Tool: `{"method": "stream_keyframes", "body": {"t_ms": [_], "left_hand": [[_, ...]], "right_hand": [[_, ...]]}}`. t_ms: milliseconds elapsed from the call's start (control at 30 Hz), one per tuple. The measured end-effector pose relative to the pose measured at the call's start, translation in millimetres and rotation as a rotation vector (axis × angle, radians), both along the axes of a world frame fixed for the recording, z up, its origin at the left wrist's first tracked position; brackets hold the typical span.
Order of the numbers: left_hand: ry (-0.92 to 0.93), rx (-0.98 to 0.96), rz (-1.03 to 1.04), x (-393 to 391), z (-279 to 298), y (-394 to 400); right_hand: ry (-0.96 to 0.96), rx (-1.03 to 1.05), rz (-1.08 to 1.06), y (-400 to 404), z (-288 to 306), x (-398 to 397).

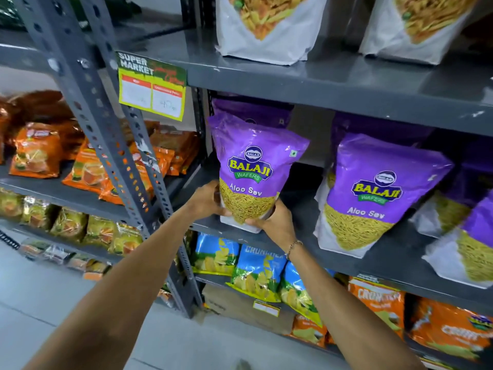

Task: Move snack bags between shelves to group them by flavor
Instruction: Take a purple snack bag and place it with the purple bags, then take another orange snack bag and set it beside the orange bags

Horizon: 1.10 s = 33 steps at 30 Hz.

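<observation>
A purple Aloo Sev bag stands upright at the left end of the grey middle shelf. My left hand grips its lower left side and my right hand cups its lower right corner, so both hold the bag. To its right stands a second purple Aloo Sev bag, with more purple bags farther right and one behind. A gap of bare shelf separates the held bag from the second one.
White bags sit on the shelf above. Blue-green chip bags and orange bags fill the shelf below. A perforated grey upright carries a yellow price tag. Orange packs fill the left rack.
</observation>
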State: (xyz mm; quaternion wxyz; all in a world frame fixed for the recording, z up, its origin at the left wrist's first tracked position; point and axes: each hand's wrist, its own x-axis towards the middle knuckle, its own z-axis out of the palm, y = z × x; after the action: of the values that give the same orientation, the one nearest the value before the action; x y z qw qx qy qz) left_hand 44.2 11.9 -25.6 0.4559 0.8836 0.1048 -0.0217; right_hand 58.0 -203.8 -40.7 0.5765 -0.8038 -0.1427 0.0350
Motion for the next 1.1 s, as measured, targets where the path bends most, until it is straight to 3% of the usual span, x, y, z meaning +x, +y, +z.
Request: {"method": "stream_keyframes", "body": {"t_ms": [433,533,667,733,833,933,1100], "left_hand": [[0.032,-0.081,-0.004,27.1,-34.7,29.2],[0.064,0.043,0.000,3.4,-3.3,9.1],[0.121,0.153,-0.002,-11.3,-10.8,1.8],[0.192,0.188,0.009,-22.1,-17.6,-2.4],[0.212,0.413,-0.057,-41.4,-12.7,-21.3],[0.117,0.591,-0.092,-60.7,11.5,-55.0],[-0.346,0.362,-0.170,-79.3,85.1,-130.3]], "right_hand": [[0.022,0.025,0.058,15.7,-20.4,21.8],[0.028,0.033,0.068,18.5,-21.6,19.3],[0.006,-0.030,0.077,15.8,-22.7,6.7],[-0.035,-0.055,0.021,12.5,-25.7,-4.3],[-0.101,-0.134,-0.108,4.5,-25.2,-26.1],[-0.109,-0.129,-0.259,-9.5,-16.5,-51.7],[-0.183,0.037,-0.336,-53.3,38.2,-90.7]]}}
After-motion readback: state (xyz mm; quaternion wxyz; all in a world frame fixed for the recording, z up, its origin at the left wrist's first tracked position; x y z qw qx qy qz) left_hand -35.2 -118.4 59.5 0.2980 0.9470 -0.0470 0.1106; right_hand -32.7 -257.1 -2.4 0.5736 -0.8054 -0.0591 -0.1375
